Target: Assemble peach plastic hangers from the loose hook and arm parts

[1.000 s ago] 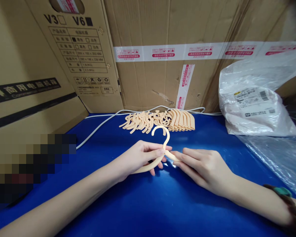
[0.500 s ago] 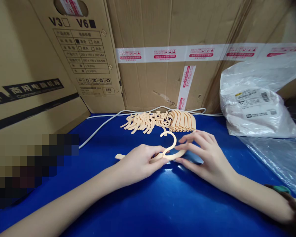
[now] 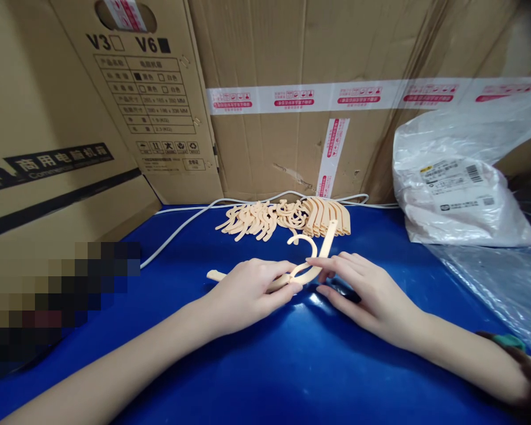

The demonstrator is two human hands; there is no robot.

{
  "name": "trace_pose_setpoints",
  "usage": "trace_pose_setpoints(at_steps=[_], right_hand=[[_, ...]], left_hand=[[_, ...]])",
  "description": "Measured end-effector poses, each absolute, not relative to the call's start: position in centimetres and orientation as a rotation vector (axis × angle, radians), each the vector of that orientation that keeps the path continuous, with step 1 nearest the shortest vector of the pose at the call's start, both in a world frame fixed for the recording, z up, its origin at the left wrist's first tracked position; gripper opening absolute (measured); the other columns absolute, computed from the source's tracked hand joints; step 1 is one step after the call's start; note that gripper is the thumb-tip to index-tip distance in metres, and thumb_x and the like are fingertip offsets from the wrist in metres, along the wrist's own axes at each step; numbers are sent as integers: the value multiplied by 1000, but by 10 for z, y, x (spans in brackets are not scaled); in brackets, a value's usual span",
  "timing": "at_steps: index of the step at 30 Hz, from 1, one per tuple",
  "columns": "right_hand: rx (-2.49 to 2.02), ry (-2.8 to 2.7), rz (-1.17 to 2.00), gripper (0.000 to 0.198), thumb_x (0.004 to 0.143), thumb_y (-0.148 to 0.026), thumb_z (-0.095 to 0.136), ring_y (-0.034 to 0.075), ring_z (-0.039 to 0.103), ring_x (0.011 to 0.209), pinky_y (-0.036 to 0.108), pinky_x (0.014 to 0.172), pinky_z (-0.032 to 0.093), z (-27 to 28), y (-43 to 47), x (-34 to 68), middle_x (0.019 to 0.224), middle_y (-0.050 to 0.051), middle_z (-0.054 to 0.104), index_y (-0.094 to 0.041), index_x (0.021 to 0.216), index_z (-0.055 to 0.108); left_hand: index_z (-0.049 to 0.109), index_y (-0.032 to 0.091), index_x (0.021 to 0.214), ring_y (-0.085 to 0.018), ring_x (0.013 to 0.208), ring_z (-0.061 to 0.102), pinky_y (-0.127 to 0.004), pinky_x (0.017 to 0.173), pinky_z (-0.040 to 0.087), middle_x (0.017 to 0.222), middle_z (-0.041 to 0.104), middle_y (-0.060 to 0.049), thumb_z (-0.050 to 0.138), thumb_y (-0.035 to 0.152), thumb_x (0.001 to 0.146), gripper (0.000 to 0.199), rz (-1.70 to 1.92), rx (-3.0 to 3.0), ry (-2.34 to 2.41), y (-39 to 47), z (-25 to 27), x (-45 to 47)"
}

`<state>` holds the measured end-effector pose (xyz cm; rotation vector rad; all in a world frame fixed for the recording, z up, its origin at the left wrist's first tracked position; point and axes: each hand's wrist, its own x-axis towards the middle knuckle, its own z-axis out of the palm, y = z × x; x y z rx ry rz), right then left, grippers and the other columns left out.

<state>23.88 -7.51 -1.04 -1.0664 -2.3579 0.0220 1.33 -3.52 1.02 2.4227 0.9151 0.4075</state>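
A small peach plastic hanger (image 3: 307, 260) lies between my hands on the blue table (image 3: 265, 366). My left hand (image 3: 248, 289) pinches its left arm near the hook, with the arm's tip sticking out past my knuckles. My right hand (image 3: 363, 289) holds the right arm, which is folded upward and points away from me. The hook curls up between my fingertips. Behind it, at the table's back, sits a row of several more peach hangers (image 3: 287, 217).
Cardboard boxes (image 3: 159, 100) wall the back and left. A white cable (image 3: 181, 224) runs along the back edge. A white plastic parcel bag (image 3: 455, 195) and clear plastic film (image 3: 504, 283) lie at the right. A blurred patch covers the left.
The hanger went from being held up off the table to lying low on it. My right hand has bent the hanger's right arm upward.
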Motion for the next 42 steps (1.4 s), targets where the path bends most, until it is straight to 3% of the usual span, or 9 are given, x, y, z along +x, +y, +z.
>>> trace_pose_setpoints(at_steps=[13, 21, 24, 30, 38, 42], right_hand=[[-1061, -2455, 12, 43, 95, -22, 45, 19, 56, 92, 36, 76, 40, -11, -75, 240, 106, 5, 65, -23, 137, 40], [-1103, -2345, -44, 21, 97, -28, 42, 19, 54, 82, 34, 72, 37, -7, -76, 239, 96, 5, 64, -20, 106, 59], [-1182, -2276, -38, 29, 99, -31, 32, 19, 53, 80, 34, 70, 37, -5, -76, 241, 94, 6, 63, -20, 96, 58], [-1358, -2205, -65, 28, 98, -37, 35, 19, 49, 74, 34, 66, 35, -8, -70, 243, 81, 4, 58, -20, 83, 53], [-1384, -2269, -46, 6, 88, -19, 47, 21, 50, 78, 35, 68, 36, -11, -64, 246, 85, 5, 57, -21, 83, 50], [-1332, -2291, -74, 17, 85, -9, 43, 22, 53, 87, 36, 71, 39, -14, -64, 248, 100, 7, 56, -21, 93, 53]], left_hand=[[60, 26, 109, -13, 69, 55, -23, 61, 34, 77, 64, 4, 45, 34, 93, 23, 328, 2538, 898, -37, 12, 14], [58, 25, 114, -15, 78, 63, -22, 62, 38, 92, 69, 1, 54, 38, 89, 28, 271, 2645, 809, -35, 13, 10], [56, 28, 119, -13, 76, 64, -20, 62, 39, 93, 70, 2, 59, 37, 86, 34, 301, 2608, 823, -31, 14, 8], [63, 25, 103, -11, 73, 60, -21, 66, 40, 86, 67, 4, 65, 37, 82, 24, 338, 2560, 830, -24, 15, 5], [64, 22, 96, -9, 68, 53, -21, 62, 37, 78, 61, 3, 56, 35, 88, 17, 460, 2585, 893, -10, 10, -3], [64, 22, 94, -11, 81, 56, -22, 68, 38, 86, 62, 2, 56, 36, 89, 17, 474, 2672, 892, -10, 10, -1]])
